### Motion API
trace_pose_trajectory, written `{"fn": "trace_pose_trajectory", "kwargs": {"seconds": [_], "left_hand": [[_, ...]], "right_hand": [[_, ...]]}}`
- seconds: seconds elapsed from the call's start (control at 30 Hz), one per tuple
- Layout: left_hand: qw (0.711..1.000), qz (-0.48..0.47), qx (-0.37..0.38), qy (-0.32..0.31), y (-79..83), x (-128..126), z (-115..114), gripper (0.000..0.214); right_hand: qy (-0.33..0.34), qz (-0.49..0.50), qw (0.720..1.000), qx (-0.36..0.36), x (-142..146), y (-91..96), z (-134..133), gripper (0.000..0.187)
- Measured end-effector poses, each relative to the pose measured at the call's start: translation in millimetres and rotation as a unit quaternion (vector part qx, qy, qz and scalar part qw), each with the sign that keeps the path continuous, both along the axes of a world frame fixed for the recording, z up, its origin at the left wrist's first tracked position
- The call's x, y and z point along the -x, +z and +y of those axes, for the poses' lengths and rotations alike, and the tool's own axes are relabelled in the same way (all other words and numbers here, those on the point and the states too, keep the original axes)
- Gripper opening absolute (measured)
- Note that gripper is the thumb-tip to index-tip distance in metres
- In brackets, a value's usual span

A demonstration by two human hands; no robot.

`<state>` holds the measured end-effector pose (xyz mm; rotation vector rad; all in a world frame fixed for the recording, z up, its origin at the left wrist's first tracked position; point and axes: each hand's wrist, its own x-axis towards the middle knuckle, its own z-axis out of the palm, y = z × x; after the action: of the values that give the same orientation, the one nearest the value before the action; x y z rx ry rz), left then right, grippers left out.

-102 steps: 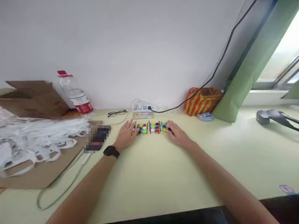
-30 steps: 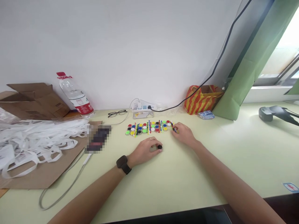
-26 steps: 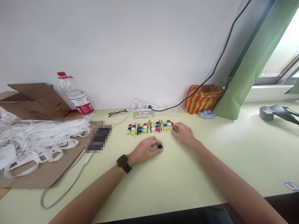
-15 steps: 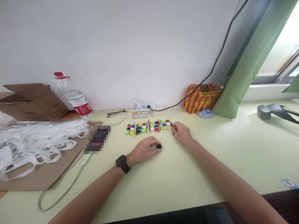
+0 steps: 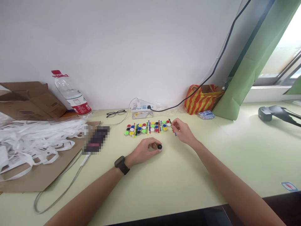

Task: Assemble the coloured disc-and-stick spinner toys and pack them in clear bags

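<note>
Table [image 5: 169, 182]: discs [image 5: 152, 129] and sticks [image 5: 149, 126] in a band, centre. Near of band: left hand [image 5: 143, 150], loose disc [image 5: 159, 146] in fingertips. Band's right end: right hand [image 5: 182, 130]. Behind band: power strip [image 5: 145, 108]; left of it, glasses [image 5: 113, 113], then bottle [image 5: 77, 101]. Far right: bag [image 5: 197, 100]. Left: straps [image 5: 39, 138] on cardboard sheet [image 5: 50, 175].
</note>
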<state>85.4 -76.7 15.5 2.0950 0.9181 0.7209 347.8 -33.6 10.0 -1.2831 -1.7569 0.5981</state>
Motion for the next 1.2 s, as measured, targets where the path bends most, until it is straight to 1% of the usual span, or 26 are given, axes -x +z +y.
{"fn": "trace_pose_trajectory", "kwargs": {"seconds": [0.07, 0.13, 0.2, 0.37, 0.47, 0.6, 0.73, 0.83, 1.07, 1.2], "left_hand": [[0.997, -0.048, 0.061, -0.007, -2.2, 0, 2, 0.031], [0.988, -0.095, 0.123, -0.014, -4.9, 0, 5, 0.035], [0.98, -0.123, 0.159, -0.009, -7.4, 1, 9, 0.036], [0.969, -0.153, 0.195, 0.007, -8.6, 3, 13, 0.038], [0.965, -0.159, 0.207, -0.009, -5.9, 3, 12, 0.041], [0.965, -0.167, 0.198, -0.042, -3.7, 2, 11, 0.041], [0.965, -0.16, 0.203, -0.047, -5.0, 3, 11, 0.037], [0.965, -0.157, 0.202, -0.05, -4.5, 4, 10, 0.036], [0.968, -0.154, 0.193, -0.046, 1.0, 2, 6, 0.033], [0.97, -0.156, 0.18, -0.045, -1.1, 2, 8, 0.032]], "right_hand": [[0.043, 0.043, 0.997, 0.038, 6, 5.1, -6, 0.015], [0.083, 0.075, 0.991, 0.075, 11, 10.2, -11, 0.026], [0.116, 0.1, 0.982, 0.106, 16, 15.5, -16, 0.033], [0.177, 0.122, 0.963, 0.165, 26, 27.6, -27, 0.034], [0.218, 0.131, 0.951, 0.173, 31, 32.7, -34, 0.033], [0.262, 0.117, 0.944, 0.165, 36, 33.8, -40, 0.03], [0.258, 0.06, 0.955, 0.131, 39, 29.5, -40, 0.023], [0.252, 0.056, 0.959, 0.122, 41, 26.0, -40, 0.018], [0.24, 0.072, 0.956, 0.15, 45, 19.1, -42, 0.019], [0.206, 0.055, 0.964, 0.161, 42, 17.0, -40, 0.021]]}}
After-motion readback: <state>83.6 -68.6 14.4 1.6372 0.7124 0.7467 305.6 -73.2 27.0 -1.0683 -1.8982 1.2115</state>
